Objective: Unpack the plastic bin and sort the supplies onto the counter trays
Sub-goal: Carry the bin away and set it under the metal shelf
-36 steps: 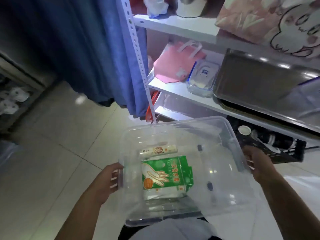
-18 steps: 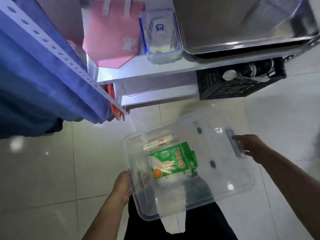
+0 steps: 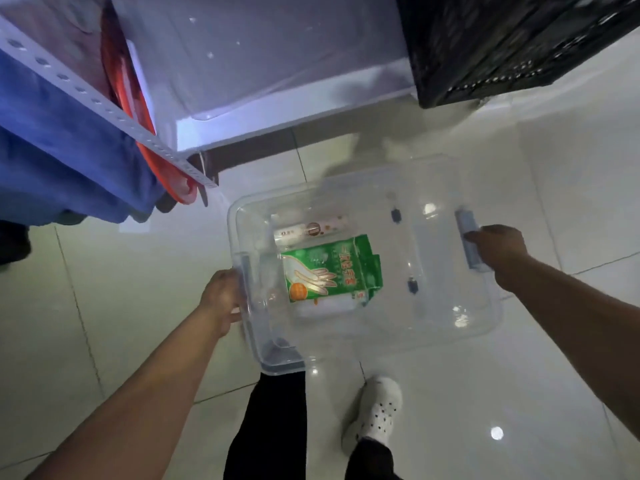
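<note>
Both hands held the clear plastic bin, one at each short end. At 9 o'clock, the left hand was wrapped tight around the rim. At 3 o'clock, the right hand was closed over the blue-grey handle. Under the bin was shiny white floor, and whether the bin touched the floor could not be told. Inside it, near the middle and a bit toward 9 o'clock, lay a green packet with a glove picture. Just past the packet, toward 12 o'clock, lay a white tube. Nothing had been taken out, so the job looked like it was only starting. No worktop or trays showed. A white shelf and a black crate sat up at 12 o'clock, and a white shoe was down at 6 o'clock. Things could go wrong if the bin tipped, because the packet and tube lay loose and could slide to one end. The smooth rim could also slip from the left hand. The shoe was close, so the bin could bump it.
</note>
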The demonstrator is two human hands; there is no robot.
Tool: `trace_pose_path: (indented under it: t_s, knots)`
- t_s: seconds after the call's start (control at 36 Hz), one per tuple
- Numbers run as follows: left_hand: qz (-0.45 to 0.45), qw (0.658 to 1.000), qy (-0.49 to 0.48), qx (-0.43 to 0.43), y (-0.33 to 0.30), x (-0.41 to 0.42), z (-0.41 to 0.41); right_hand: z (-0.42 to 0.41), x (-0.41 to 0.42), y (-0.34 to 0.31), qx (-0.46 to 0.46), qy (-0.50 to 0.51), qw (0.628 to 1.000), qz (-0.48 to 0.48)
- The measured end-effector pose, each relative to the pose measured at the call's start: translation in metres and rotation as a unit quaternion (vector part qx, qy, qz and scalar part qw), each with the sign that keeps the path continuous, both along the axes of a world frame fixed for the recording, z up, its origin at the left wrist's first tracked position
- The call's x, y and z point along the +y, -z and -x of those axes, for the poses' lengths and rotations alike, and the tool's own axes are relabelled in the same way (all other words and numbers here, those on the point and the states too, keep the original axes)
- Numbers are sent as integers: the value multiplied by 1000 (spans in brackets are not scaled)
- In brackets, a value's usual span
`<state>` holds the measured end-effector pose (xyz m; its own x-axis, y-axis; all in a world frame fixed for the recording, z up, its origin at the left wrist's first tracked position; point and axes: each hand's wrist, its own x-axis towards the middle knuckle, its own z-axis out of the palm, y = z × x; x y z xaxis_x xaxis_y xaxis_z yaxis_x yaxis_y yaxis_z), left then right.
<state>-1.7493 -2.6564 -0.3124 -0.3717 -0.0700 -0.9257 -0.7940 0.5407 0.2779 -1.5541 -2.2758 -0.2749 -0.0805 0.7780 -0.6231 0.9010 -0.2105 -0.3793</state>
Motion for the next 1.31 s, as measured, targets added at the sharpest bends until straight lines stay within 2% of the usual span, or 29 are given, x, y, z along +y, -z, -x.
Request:
trace_pose_path:
  t_s: [0.31,0.42,0.5,0.53,0.56,0.61,0.67,0.75,0.83,0.89,0.94,1.0,1.06,1.11,1.17,1.28,1.31]
  knots:
    - [-25,993,16,110,117,9,44,48,20,138,93,26,994,-50]
    - [-23,989,42,139,139,8,57,68,33,167,80,-28,993,-80]
    - [6,981,105,163,145,11,66,74,36,187,77,-76,988,-112]
    - [34,970,153,189,144,13,73,75,36,193,65,-105,984,-127]
    - [78,944,216,236,142,16,84,74,35,201,52,-142,978,-145]
    - [150,867,297,371,133,25,109,71,29,215,42,-195,962,-186]
    - [125,816,270,495,121,41,133,66,20,226,31,-219,946,-238]
    - [46,786,188,587,110,69,165,66,12,235,1,-221,932,-286]
    - [61,761,155,627,117,90,197,71,12,237,-12,-204,933,-295]
    - [130,757,223,601,129,100,218,73,14,240,-14,-203,929,-310]
    - [210,755,326,529,145,104,234,73,14,246,-21,-212,922,-324]
    - [263,726,385,506,161,104,244,73,14,251,-26,-230,911,-340]
    - [295,674,393,552,169,102,243,73,14,254,-31,-245,906,-343]
    - [294,640,360,611,172,99,229,72,14,254,-31,-261,905,-334]
    - [266,623,341,652,171,97,206,69,13,251,-28,-267,907,-323]
    - [211,633,293,685,168,87,163,67,12,244,-3,-265,913,-309]
    - [202,627,293,693,168,83,156,67,11,243,1,-265,914,-308]
